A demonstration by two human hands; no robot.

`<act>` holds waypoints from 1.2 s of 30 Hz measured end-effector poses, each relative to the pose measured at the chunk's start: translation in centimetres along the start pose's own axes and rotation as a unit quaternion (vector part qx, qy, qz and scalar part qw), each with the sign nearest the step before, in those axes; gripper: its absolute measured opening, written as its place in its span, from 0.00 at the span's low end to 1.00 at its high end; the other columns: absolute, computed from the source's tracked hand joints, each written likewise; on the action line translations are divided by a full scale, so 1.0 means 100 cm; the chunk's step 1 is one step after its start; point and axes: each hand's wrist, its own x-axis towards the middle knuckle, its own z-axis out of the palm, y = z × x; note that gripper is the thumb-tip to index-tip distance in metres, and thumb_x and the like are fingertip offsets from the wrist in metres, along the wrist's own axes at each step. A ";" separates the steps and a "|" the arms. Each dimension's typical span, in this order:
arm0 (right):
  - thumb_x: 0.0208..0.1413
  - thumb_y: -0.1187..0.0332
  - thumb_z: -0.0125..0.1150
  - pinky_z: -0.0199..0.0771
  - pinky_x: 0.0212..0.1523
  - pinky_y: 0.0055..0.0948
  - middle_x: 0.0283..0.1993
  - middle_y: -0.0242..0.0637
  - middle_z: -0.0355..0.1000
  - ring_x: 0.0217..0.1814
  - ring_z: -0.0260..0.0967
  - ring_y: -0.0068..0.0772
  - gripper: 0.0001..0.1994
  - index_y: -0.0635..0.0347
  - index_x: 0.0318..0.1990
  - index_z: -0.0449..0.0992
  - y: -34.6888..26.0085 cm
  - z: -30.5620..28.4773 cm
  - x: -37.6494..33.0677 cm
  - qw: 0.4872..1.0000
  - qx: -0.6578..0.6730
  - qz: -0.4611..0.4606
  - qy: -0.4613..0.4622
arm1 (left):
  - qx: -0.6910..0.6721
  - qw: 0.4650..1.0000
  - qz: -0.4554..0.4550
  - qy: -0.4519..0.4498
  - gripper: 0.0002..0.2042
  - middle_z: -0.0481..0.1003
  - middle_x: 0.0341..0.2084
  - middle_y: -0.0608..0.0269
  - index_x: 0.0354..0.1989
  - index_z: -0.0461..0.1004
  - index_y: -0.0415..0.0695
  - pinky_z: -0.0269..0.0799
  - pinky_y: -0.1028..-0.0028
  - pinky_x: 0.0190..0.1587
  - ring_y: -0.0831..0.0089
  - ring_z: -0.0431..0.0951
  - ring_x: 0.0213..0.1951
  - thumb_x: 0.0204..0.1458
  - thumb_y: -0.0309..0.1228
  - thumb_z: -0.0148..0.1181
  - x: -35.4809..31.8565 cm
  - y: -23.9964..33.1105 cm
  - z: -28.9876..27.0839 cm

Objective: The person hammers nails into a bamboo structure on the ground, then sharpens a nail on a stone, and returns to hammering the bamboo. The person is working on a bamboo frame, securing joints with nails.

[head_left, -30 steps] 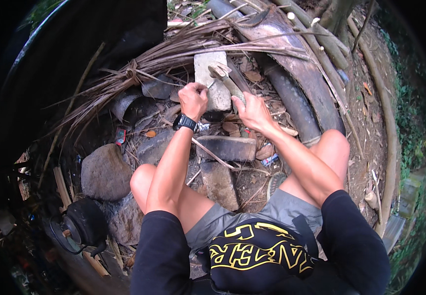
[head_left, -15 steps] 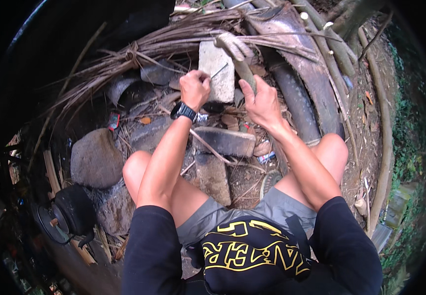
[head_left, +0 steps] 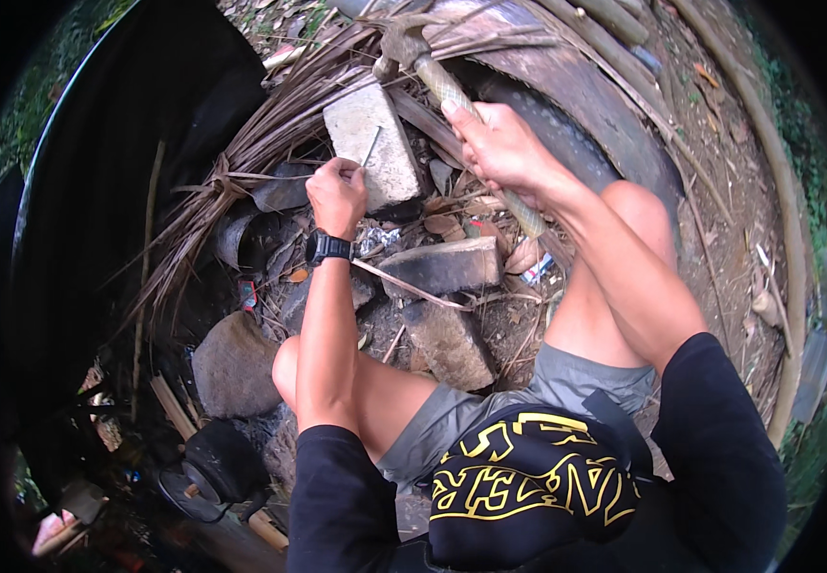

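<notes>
My left hand [head_left: 337, 198], with a black watch on its wrist, is closed with its fingertips pinching one end of a thin metal nail [head_left: 372, 145]. The nail lies slantwise across the top of a pale, rough stone block [head_left: 394, 179]. To the right, my right hand [head_left: 504, 145] is wrapped round the handle of a claw hammer [head_left: 440, 82]. Its handle looks bound with pale wrapping, and the butt sticks out below my fist. The hammer's head is beyond the block's far right corner, apart from the nail.
Dry palm fronds [head_left: 270, 124] surround the block's far side. Nearer are a brick-like stone [head_left: 444, 265], another stone [head_left: 452, 346] and a rounded rock [head_left: 234, 366]. A blackened kettle [head_left: 225, 463] stands at lower left. A dark sheet [head_left: 137, 115] hangs at left; poles [head_left: 762, 153] lie at right.
The view has shifted, moving the block left in the picture. My right hand has moved the hammer's head up and away from the block. My left hand still holds the nail on it.
</notes>
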 end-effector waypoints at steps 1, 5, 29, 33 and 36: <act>0.65 0.46 0.47 0.49 0.12 0.17 0.18 0.19 0.55 0.15 0.49 0.10 0.21 0.52 0.28 0.62 -0.002 -0.006 -0.003 1.000 0.002 0.006 0.012 | 0.010 1.000 0.002 -0.003 0.06 0.79 0.20 0.54 0.28 0.81 0.37 0.75 0.75 0.31 0.72 0.80 0.23 0.43 0.25 0.66 0.003 0.003 -0.001; 0.65 0.48 0.48 0.49 0.12 0.17 0.18 0.19 0.55 0.15 0.48 0.11 0.20 0.53 0.27 0.62 -0.012 -0.012 -0.010 0.996 0.080 0.028 -0.003 | -0.020 0.997 -0.063 -0.042 0.06 0.80 0.22 0.58 0.28 0.82 0.39 0.74 0.75 0.33 0.73 0.80 0.25 0.41 0.27 0.69 0.009 -0.002 -0.010; 0.62 0.51 0.53 0.69 0.33 0.48 0.26 0.61 0.71 0.34 0.72 0.64 0.24 0.71 0.35 0.72 0.019 0.031 0.008 0.939 -0.263 -0.220 0.032 | -0.040 0.996 0.054 0.064 0.04 0.79 0.21 0.56 0.29 0.82 0.39 0.73 0.74 0.30 0.71 0.78 0.22 0.42 0.24 0.66 -0.006 -0.008 0.002; 0.62 0.51 0.53 0.69 0.31 0.47 0.23 0.59 0.70 0.30 0.71 0.64 0.23 0.70 0.35 0.72 0.012 0.044 0.013 0.930 -0.276 -0.240 0.026 | -0.063 0.997 -0.019 0.040 0.06 0.79 0.19 0.59 0.29 0.83 0.41 0.73 0.75 0.30 0.76 0.77 0.21 0.44 0.28 0.67 -0.003 -0.003 -0.001; 0.62 0.51 0.53 0.68 0.27 0.45 0.20 0.55 0.69 0.24 0.72 0.57 0.23 0.68 0.35 0.72 0.019 0.054 0.016 0.929 -0.265 -0.256 0.029 | -0.075 0.996 -0.050 0.023 0.07 0.80 0.20 0.61 0.30 0.83 0.40 0.73 0.77 0.31 0.79 0.77 0.23 0.43 0.29 0.68 -0.001 -0.012 -0.002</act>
